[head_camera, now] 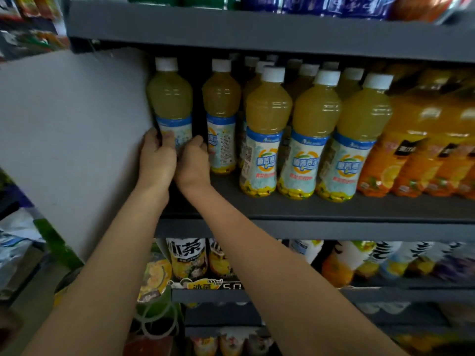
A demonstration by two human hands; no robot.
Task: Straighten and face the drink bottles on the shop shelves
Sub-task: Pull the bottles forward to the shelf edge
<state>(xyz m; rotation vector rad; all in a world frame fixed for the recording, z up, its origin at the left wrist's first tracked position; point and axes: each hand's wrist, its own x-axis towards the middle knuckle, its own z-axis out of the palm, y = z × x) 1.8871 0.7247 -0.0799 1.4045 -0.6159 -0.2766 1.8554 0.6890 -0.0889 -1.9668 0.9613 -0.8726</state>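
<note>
On the middle grey shelf (pixel 308 209) stand several yellow drink bottles with white caps and blue-white labels. The leftmost bottle (pixel 170 98) stands upright against the side panel, set back from the front row. My left hand (pixel 157 160) and my right hand (pixel 193 163) both grip its lower labelled part, fingers curled round it from either side. Just right of it a second bottle (pixel 221 111) shows the side of its label. Three front bottles (pixel 316 129) stand nearer the shelf edge with their labels facing out.
Orange drink bottles (pixel 424 150) fill the shelf's right part. A grey side panel (pixel 77 124) bounds the shelf on the left. Tea and juice bottles (pixel 189 260) stand on the shelf below, blue-labelled bottles (pixel 334 6) on the shelf above.
</note>
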